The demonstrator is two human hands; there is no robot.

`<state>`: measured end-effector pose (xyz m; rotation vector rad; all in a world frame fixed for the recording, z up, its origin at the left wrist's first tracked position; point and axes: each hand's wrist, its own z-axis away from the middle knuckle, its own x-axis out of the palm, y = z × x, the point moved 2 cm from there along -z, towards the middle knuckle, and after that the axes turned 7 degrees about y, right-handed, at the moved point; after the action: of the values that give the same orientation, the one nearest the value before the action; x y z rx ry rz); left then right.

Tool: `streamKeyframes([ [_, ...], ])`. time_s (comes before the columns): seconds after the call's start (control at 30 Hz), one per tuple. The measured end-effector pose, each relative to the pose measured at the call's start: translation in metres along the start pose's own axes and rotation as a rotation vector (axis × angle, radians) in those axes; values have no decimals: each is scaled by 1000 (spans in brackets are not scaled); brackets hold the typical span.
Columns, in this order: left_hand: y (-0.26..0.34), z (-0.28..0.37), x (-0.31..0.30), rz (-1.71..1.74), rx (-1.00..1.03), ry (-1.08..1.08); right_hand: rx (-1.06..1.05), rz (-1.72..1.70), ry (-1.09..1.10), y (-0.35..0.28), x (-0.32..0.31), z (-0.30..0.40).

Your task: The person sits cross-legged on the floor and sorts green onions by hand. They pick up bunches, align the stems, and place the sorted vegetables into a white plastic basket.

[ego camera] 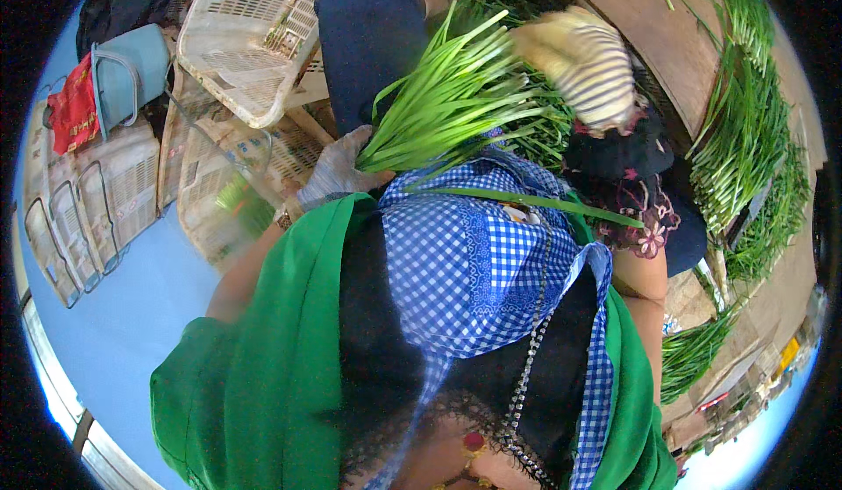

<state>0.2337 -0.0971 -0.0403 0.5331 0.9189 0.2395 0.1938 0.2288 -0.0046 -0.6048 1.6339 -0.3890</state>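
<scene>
My left hand [334,167], in a thin pale glove, grips a bunch of long green leafy stalks [427,108] by its leaf end, above my lap. The pale stem ends point to the upper right. My right hand [572,62], in a striped knit glove, is at those stem ends and blurred; whether its fingers hold stalks cannot be made out. One loose green leaf [559,204] lies across my blue checked apron [447,260]. More green stalks [539,135] lie beneath the bunch, partly hidden by my right hand.
Dirty white plastic crates [230,82] stand at the upper left, one with greens inside. A blue bucket [141,72] with a red packet [72,108] is beyond them. On the right, bundled green stalks [737,154] lie on a brown board [671,42].
</scene>
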Motion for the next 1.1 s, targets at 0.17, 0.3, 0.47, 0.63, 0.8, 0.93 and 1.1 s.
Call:
streamKeyframes([
  [0.17, -13, 0, 4, 89, 98, -1, -334, 287, -57, -17, 46, -14],
  [0.3, 7, 6, -5, -107, 126, 33, -269, 124, -361, -21, 71, -32],
  [0.47, 15, 2, -7, -210, 185, 11, -240, -550, -541, 7, 111, -37],
  [0.63, 11, 8, -2, -238, 183, 75, -40, -676, -478, 20, 101, -31],
  [0.8, 18, 11, -3, -272, 226, 118, -95, -375, -355, 10, 77, -24],
  [0.93, 20, 13, -4, -267, 304, 137, -136, -269, -264, 4, 67, -14],
  [1.1, 20, 12, -3, -259, 216, 83, -126, -182, -162, 4, 51, 5],
])
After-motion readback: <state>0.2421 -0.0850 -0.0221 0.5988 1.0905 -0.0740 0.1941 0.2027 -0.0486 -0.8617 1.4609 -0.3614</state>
